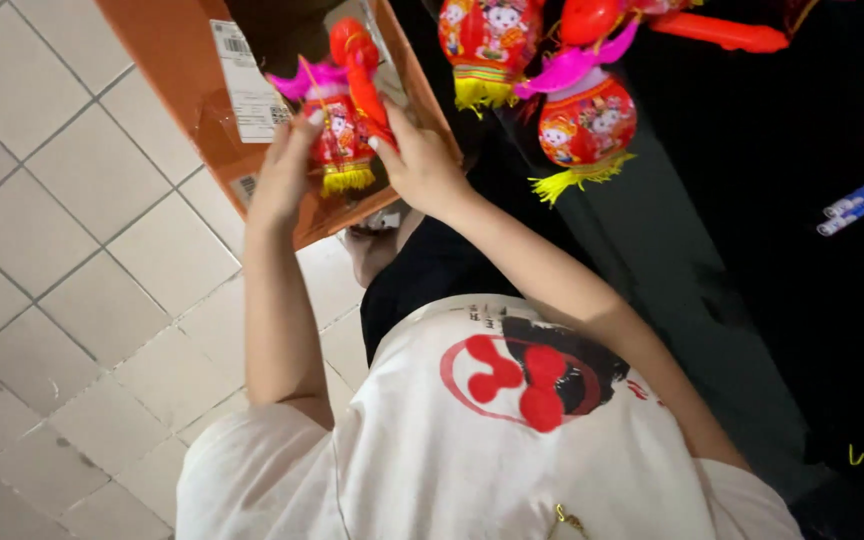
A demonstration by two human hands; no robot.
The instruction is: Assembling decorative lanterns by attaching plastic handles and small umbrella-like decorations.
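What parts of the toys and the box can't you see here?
- Cardboard box: top cut off by the head view's edge; its inside is dark.
- Red lantern toy: sides covered by the left hand and right hand.
- Two lanterns on the black table: tops cut off.
- Small blue-capped tubes: too small to identify.

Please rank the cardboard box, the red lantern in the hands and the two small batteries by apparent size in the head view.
1. cardboard box, partly cut off
2. red lantern, held between left hand and right hand
3. batteries
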